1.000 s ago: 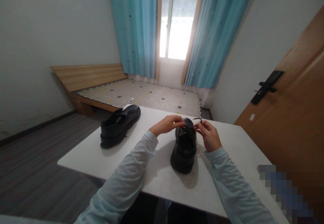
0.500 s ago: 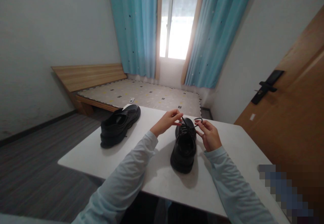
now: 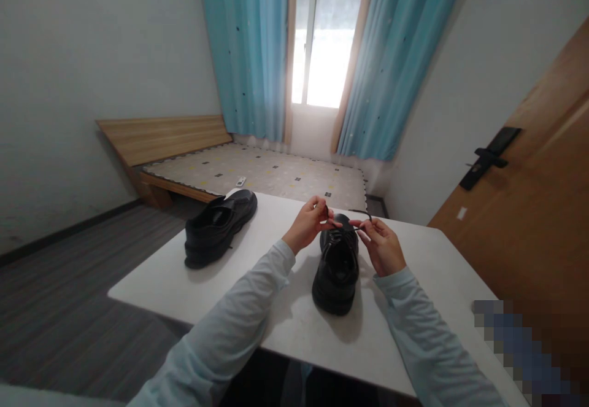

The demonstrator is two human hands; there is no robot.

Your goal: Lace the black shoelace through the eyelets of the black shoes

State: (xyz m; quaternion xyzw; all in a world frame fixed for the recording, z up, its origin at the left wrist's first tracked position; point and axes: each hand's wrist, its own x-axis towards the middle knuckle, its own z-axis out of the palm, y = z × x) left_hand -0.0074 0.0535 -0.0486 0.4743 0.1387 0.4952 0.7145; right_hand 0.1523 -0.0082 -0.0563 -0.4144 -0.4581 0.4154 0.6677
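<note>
A black lace-up shoe (image 3: 337, 272) stands upright on the white table, its heel toward me and its toe pointing away. Left of its toe, my left hand (image 3: 310, 223) pinches one end of the black shoelace (image 3: 363, 212) between thumb and fingers. On the other side, my right hand (image 3: 381, 246) is closed on the lace too, with a loose length curling up above its fingertips. Between the hands the lace runs over the shoe's tongue; its exact crossing is too small to make out. The second black shoe (image 3: 219, 229) lies to the left, apart from both hands.
The white table (image 3: 184, 296) has its far edge near a bed with a patterned mattress (image 3: 271, 167). A small white object (image 3: 240, 181) rests on the mattress. A brown door (image 3: 529, 210) stands to the right, and a blurred patch covers the lower right.
My left hand has come slightly right, nearer the right hand, with its fingers over the shoe's tongue. The lace in my right hand has shifted its curl. Both shoes stay put.
</note>
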